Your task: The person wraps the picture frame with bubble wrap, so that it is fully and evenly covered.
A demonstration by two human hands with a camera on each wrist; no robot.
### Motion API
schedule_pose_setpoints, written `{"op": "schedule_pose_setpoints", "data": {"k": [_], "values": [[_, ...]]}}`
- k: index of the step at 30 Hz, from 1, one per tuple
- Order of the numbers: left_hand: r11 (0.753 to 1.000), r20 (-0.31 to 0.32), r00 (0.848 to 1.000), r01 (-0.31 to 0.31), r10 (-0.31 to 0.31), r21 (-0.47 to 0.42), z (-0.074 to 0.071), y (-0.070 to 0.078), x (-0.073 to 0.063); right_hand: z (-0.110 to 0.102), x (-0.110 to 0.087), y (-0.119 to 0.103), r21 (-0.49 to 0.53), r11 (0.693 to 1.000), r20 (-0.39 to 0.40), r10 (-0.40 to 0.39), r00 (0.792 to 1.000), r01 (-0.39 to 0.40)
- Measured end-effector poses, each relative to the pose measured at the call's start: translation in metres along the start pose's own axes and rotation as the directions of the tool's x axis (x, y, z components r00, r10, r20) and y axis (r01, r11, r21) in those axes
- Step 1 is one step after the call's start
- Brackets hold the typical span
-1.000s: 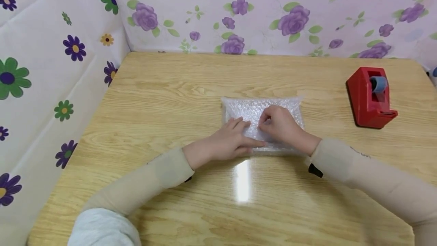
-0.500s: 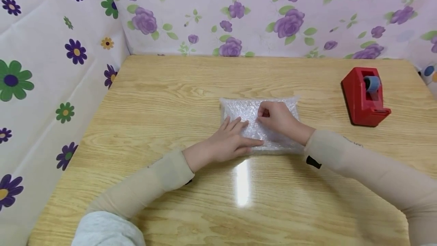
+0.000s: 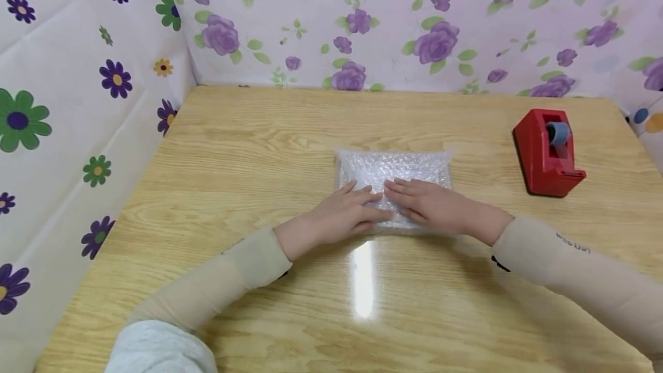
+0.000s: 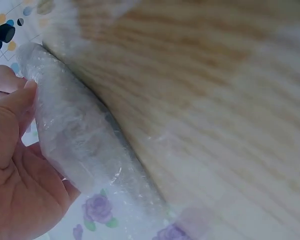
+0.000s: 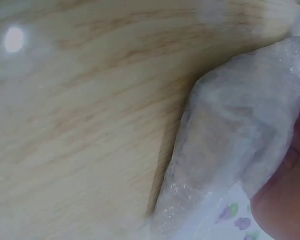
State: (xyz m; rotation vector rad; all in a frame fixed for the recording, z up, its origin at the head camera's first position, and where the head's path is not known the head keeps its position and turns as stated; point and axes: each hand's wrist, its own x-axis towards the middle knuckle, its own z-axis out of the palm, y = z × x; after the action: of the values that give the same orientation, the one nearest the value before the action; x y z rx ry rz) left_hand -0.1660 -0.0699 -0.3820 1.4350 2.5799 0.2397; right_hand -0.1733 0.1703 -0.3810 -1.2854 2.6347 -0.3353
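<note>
A flat rectangular package in clear bubble wrap (image 3: 362, 163) lies on the wooden table, its wrapped edge also close up in the left wrist view. From the left, my left hand (image 3: 346, 213) rests on top of it with fingers spread and straight. My right hand (image 3: 435, 206) lies on its right half, fingers extended side by side and pointing at the left hand's fingertips. In the right wrist view the bubble-wrap package (image 5: 225, 130) shows its near side, with part of the right palm (image 5: 285, 200) at the frame's edge. What the wrap encloses is hidden.
A red tape dispenser (image 3: 546, 154) with a roll of bluish tape (image 3: 558, 133) stands to the right of the package. Flower-printed cloth (image 3: 311, 22) hangs behind the table (image 3: 248, 131) and along its left side.
My right hand has gone from a pinch over the package's middle to lying flat on its right half. The left hand stays about where it was. The view has shifted slightly.
</note>
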Motion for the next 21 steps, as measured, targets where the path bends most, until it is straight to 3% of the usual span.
{"op": "schedule_pose_setpoints", "data": {"k": [5, 11, 16, 21], "values": [[0.999, 0.01, 0.999, 0.032, -0.032, 0.034, 0.0, 0.003, 0.0, 0.004, -0.004, -0.001, -0.079, 0.997, 0.067, 0.018, 0.998, -0.013], [0.994, 0.027, 0.995, 0.093, -0.091, -0.063, -0.004, 0.005, 0.001, 0.007, -0.007, -0.005, -0.148, 0.989, 0.035, 0.018, 0.999, -0.013], [0.99, 0.022, 0.995, 0.103, -0.102, -0.098, -0.008, -0.004, 0.004, 0.006, -0.003, -0.002, -0.12, 0.992, -0.002, 0.024, 1.0, -0.024], [0.979, 0.05, 0.994, 0.109, -0.102, -0.17, -0.012, -0.013, 0.008, 0.002, 0.004, 0.006, 0.009, 0.998, 0.03, 0.062, 0.998, -0.062]]}}
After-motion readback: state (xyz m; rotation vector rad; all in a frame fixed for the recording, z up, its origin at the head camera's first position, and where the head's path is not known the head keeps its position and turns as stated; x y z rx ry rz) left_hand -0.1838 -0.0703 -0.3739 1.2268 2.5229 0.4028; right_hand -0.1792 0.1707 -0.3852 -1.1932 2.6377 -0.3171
